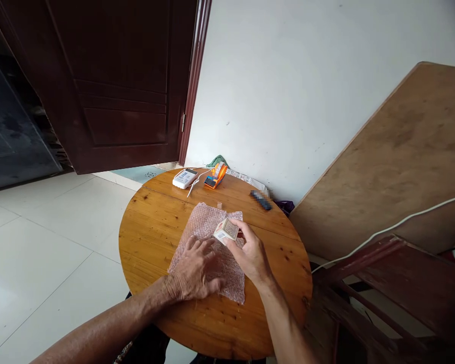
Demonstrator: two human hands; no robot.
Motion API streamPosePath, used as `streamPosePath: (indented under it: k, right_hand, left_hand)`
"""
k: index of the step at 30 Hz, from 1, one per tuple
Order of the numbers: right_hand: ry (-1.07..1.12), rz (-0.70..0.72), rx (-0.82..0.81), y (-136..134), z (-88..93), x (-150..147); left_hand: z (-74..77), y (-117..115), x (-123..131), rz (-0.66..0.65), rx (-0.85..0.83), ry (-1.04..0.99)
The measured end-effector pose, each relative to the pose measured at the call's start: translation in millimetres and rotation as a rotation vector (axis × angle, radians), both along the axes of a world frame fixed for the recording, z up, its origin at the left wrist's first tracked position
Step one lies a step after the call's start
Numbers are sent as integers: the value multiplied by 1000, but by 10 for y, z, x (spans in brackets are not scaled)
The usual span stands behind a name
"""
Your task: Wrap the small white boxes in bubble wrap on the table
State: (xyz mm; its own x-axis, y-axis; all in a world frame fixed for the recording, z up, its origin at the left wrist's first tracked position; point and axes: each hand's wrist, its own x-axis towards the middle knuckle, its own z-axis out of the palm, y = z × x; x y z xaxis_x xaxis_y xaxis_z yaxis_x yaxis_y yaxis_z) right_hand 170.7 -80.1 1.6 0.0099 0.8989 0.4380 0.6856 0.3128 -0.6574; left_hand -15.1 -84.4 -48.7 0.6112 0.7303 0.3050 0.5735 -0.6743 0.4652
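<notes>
A sheet of pinkish bubble wrap lies spread over the middle of the round wooden table. My left hand rests palm down on its left part, fingers spread. In my right hand is a small printed cardboard box, pinched between thumb and fingers above the wrap. The box is tilted, with dense text on one face and what looks like a barcode on another. My palm and fingers hide part of the bubble wrap.
At the table's far side are an orange tape dispenser, a white device with a cable, and a dark blurred object. A brown door stands behind left; a wooden board leans at right.
</notes>
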Motion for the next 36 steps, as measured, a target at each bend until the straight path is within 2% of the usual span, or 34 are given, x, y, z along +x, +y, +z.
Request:
streamPosePath:
  k: [2, 5, 8, 15, 20, 27, 30, 33, 36]
  right_hand:
    - [-6, 12, -26, 52, -127, -71]
    - [-52, 81, -73, 73, -322, -67]
    - [-54, 119, -125, 47, -435, -17]
    - [28, 107, -155, 39, -475, 16]
    - [22, 155, -137, 48, -469, -17]
    - [-7, 119, -122, 31, -472, -56]
    - [-18, 136, -133, 27, -473, -48]
    - [-14, 122, -106, 15, -388, -5]
    - [-1, 64, -27, -83, -168, 40]
  left_hand:
    - [46, 56, -41, 145, 3, -64]
    - [80, 136, -89, 349, -17, 6]
    - [62, 171, -99, 398, -25, 102]
    - [38, 176, -83, 403, -23, 111]
    - [54, 173, -85, 400, -18, 137]
    - [24, 188, -80, 404, -24, 130]
    - [69, 186, -119, 403, -73, 111]
    - [171, 105, -245, 331, -78, 74]
    - [252, -49, -426, 120, -28, 78]
